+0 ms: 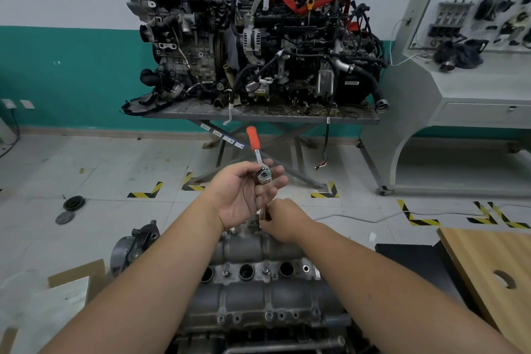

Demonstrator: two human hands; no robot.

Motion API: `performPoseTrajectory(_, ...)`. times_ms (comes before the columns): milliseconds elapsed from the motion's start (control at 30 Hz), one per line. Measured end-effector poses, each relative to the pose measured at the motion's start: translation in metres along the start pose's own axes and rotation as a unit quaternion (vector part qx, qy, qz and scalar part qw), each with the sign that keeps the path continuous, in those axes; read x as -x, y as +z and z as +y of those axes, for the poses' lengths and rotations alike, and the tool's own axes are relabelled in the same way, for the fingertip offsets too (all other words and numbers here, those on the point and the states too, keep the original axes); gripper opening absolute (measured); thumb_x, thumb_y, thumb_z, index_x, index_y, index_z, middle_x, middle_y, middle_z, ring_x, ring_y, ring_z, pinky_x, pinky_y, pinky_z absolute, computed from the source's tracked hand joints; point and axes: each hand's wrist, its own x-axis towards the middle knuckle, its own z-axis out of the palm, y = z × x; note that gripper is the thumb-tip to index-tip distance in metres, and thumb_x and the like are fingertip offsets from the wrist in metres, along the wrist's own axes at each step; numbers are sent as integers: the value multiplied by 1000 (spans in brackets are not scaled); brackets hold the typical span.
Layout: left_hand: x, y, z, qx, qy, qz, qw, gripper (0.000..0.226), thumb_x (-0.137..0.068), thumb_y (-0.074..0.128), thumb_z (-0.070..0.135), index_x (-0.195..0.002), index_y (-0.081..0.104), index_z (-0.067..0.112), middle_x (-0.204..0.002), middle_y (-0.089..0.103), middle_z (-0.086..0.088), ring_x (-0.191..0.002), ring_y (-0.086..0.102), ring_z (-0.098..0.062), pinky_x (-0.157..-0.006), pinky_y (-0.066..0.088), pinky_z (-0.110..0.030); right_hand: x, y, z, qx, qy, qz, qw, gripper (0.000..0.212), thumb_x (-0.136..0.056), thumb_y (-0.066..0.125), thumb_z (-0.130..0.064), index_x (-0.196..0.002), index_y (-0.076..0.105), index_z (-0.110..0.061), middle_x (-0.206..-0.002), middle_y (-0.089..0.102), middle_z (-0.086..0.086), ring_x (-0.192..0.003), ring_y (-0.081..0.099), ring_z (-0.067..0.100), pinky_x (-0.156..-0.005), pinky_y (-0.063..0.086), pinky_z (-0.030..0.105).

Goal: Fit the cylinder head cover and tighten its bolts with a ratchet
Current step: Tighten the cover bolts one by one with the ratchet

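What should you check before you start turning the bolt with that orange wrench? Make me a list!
1. Ratchet in hand: ok, the left hand holds its head, orange handle pointing away.
2. Socket on the ratchet: not ok, the drive end looks bare.
3. Right hand has the extension: cannot tell, it pinches something thin that is mostly hidden.
4. Cover seated on the engine: ok, it looks to sit flat.
5. Bolts in place: cannot tell, some heads show, others are hidden by the arms.
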Motion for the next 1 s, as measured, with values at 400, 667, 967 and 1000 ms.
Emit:
performPoseTrajectory(400, 1, 0, -6, -5, -20, -35, 999, 20, -84, 53, 14, -101, 63, 7, -91, 75, -14, -76, 76, -27, -53, 59, -28, -4, 13, 0, -16, 0, 3, 1000, 16, -88, 59, -20, -97, 62, -7, -92, 61, 9, -86, 57, 25, -72, 48, 31)
performPoseTrajectory(667, 4, -5, -4, 3, 8, -29, 1000, 21, -86, 53, 14, -103, 63, 6, -92, 74, -14, -76, 76, -26, -53, 59, -27, -3, 18, 0, -48, 5, 29, 998, 33, -83, 60, -19, -59, 39, -27, -61, 43, -11, -58, 41, 8, -48, 24, 22)
performPoseTrajectory(967, -2, -6, -5, -4, 41, -22, 999, 22, -101, 43, 15, -104, 63, 6, -86, 74, -12, -74, 76, -24, -48, 56, -24, -8, 10, 1, -45, -9, -7, 999, 15, -83, 61, -20, -71, 57, -11, -70, 52, 0, -74, 51, 22, -59, 35, 27)
performPoseTrajectory(1000, -2, -2, -2, 8, 45, -38, 998, 23, -99, 44, 17, -105, 63, 5, -86, 74, -11, -75, 76, -23, -49, 57, -23, -7, 5, -1, -50, -8, 2, 999, 20, -83, 61, -20, -65, 53, -15, -66, 50, -1, -71, 51, 21, -57, 34, 28)
